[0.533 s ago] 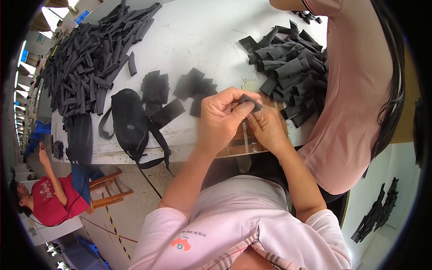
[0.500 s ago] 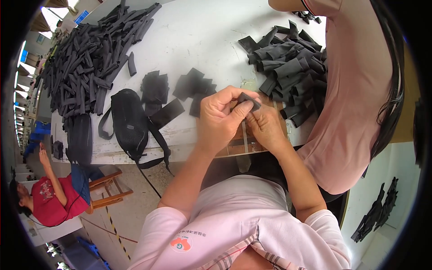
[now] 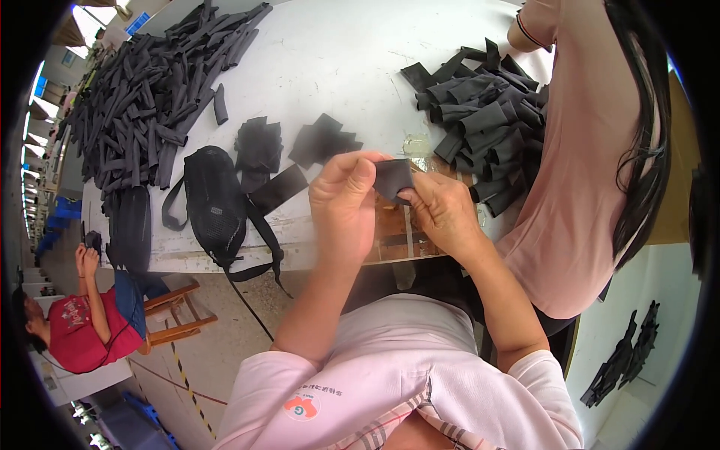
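Between my two hands, just above the table's front edge, is a small dark grey piece of fabric [image 3: 393, 180]. My left hand [image 3: 346, 196] pinches its left side between thumb and fingers. On the opposite side my right hand [image 3: 444, 206] grips the lower right edge, thumb on top. The piece is spread fairly flat, and its underside is hidden. Close to my left hand, a few similar fabric pieces [image 3: 321, 139] lie loosely stacked, with another small stack [image 3: 259, 146] and a single rectangle [image 3: 278, 190] to their left.
A big heap of rolled dark fabric pieces [image 3: 142, 105] covers the table's far left. Another pile [image 3: 480, 112] lies at right, beside a co-worker's pink sleeve [image 3: 577, 172]. A black strapped bag [image 3: 215, 202] sits at the front edge. A person in red [image 3: 90, 322] sits at left.
The fabric piece, folded small between my fingers before, is now opened out flat. My hands have moved apart, the left one shifting leftward. The co-worker's arm at right has shifted.
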A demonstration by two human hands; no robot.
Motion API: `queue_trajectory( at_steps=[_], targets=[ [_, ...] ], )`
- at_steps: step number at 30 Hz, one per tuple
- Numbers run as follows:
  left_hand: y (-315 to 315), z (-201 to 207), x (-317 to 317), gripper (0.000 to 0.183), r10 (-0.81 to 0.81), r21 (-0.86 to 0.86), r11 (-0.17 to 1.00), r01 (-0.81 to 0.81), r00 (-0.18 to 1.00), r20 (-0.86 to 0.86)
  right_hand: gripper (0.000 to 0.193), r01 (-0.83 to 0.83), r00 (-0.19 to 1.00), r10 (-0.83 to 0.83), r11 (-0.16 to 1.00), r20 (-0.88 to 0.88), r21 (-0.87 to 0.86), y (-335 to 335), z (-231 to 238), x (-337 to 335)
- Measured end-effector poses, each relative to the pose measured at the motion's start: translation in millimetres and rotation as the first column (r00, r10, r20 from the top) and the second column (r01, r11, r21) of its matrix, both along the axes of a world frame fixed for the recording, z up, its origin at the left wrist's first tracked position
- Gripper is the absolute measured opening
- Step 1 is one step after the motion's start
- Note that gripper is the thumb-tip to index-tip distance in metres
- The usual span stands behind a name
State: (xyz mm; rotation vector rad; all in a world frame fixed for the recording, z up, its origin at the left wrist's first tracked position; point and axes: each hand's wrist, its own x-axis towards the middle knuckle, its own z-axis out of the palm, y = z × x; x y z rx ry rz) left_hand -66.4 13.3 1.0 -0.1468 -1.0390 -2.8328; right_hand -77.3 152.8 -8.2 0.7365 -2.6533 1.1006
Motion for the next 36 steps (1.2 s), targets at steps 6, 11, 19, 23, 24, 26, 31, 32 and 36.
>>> queue_trajectory(
  at_steps=[6, 11, 19, 23, 24, 26, 31, 32, 36],
  targets=[
    [-5, 1, 0, 0.013, 0.094, -0.229, 0.967, -0.115, 0.99, -0.101, 0.017, -0.085, 0.992, 0.075, 0.992, -0.101, -0.098, 5, 10, 0],
    [-25, -11, -20, 0.013, 0.211, -0.505, 0.838, -0.209, 0.976, -0.054, 0.02, 0.04, 0.961, 0.084, 0.9, 0.262, -0.435, 7, 51, -5],
    [-90, -96, -109, 0.036, 0.552, -0.948, -0.317, 0.022, 0.817, -0.166, 0.038, 0.671, 0.67, 0.024, 0.408, 0.742, -0.619, 59, -13, -67],
    [-118, -116, -117, 0.019, 0.529, -0.949, -0.303, 0.089, 0.844, -0.09, 0.026, 0.615, 0.677, 0.048, 0.511, 0.735, -0.6, 40, -30, -8],
    [-120, -115, -116, 0.019, 0.522, -0.949, -0.302, 0.088, 0.849, -0.088, 0.025, 0.561, 0.67, 0.096, 0.584, 0.736, -0.587, 39, -32, 4],
    [-120, -109, -108, 0.013, 0.532, -0.966, -0.23, -0.121, 0.815, -0.229, 0.024, 0.483, 0.638, 0.093, 0.724, 0.764, -0.492, 27, -32, 24],
    [-105, -65, -58, 0.01, 0.557, -0.901, -0.032, -0.433, 0.741, -0.376, 0.018, 0.17, 0.648, 0.244, 0.877, 0.721, -0.449, -9, -26, 47],
    [-102, -63, -48, 0.012, 0.607, -0.891, 0.118, -0.439, 0.742, -0.285, 0.016, 0.076, 0.67, 0.262, 0.907, 0.695, -0.415, -17, -26, 46],
    [-93, -45, -12, 0.026, 0.453, -0.628, 0.743, -0.232, 0.865, 0.216, 0.017, 0.004, 0.987, 0.033, 0.973, 0.157, -0.231, -45, -11, 40]
  ],
)
